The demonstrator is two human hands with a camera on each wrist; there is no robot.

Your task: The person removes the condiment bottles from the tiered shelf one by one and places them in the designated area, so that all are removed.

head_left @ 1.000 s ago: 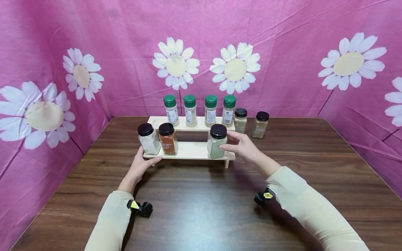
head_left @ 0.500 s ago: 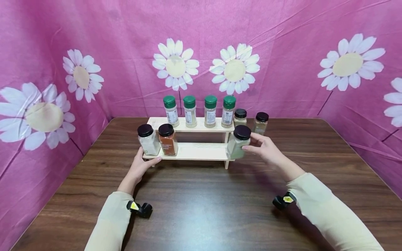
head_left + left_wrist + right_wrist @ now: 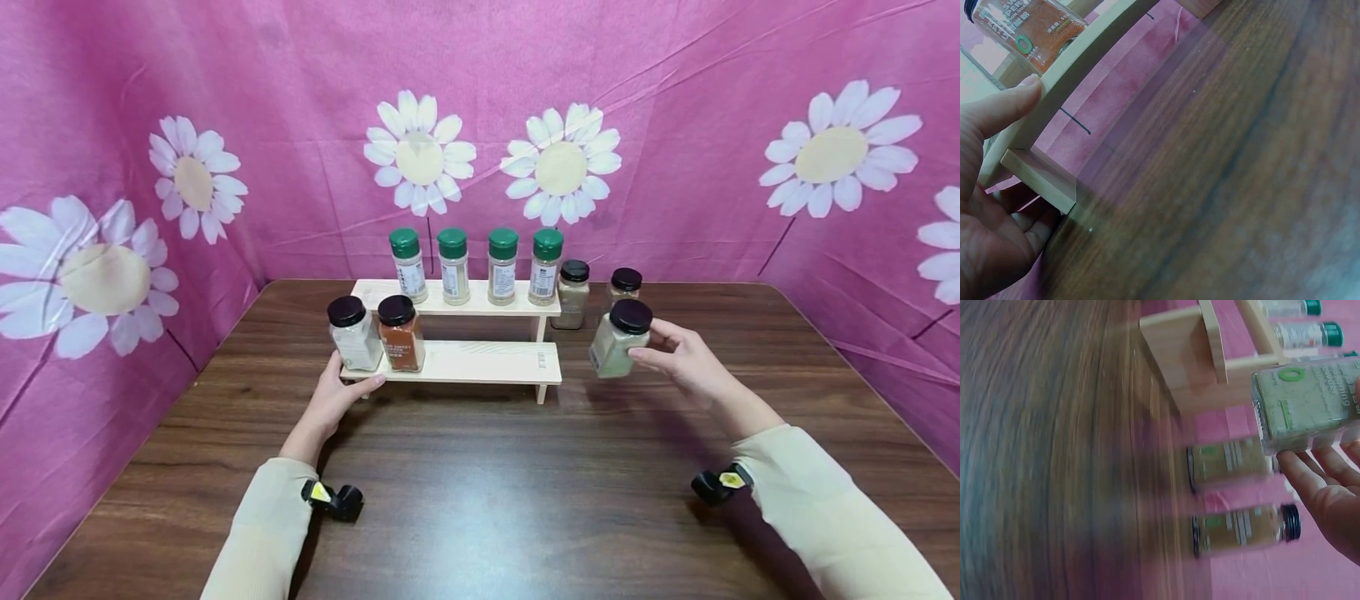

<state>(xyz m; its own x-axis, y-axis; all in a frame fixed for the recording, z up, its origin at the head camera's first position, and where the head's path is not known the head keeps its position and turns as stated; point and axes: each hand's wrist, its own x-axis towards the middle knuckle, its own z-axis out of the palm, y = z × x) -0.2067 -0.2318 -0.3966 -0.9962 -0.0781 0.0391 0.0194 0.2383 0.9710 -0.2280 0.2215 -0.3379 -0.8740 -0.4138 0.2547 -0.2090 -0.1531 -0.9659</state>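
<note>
My right hand (image 3: 688,364) holds a square spice jar (image 3: 613,352) of pale green powder with a black lid, slightly tilted, to the right of the two-tier wooden spice rack (image 3: 480,362). In the right wrist view the jar (image 3: 1307,403) is clear of the table, fingers along its side. My left hand (image 3: 335,402) grips the rack's lower left end. The left wrist view shows its thumb (image 3: 1013,106) on the shelf edge and its other fingers down by the rack's leg (image 3: 1044,178). Beside that hand, a white-powder jar (image 3: 356,342) and a red-orange spice jar (image 3: 402,342) stand on the lower shelf.
Several green-capped shakers (image 3: 502,271) line the upper shelf. Behind the rack's right end stands a black-lidded jar (image 3: 573,300); another jar (image 3: 625,283) is partly hidden behind the held one. A pink flowered cloth (image 3: 480,167) hangs behind the wooden table (image 3: 465,483).
My right hand has carried the pale green jar off the right part of the lower shelf and out to the right. The left hand has stayed on the rack.
</note>
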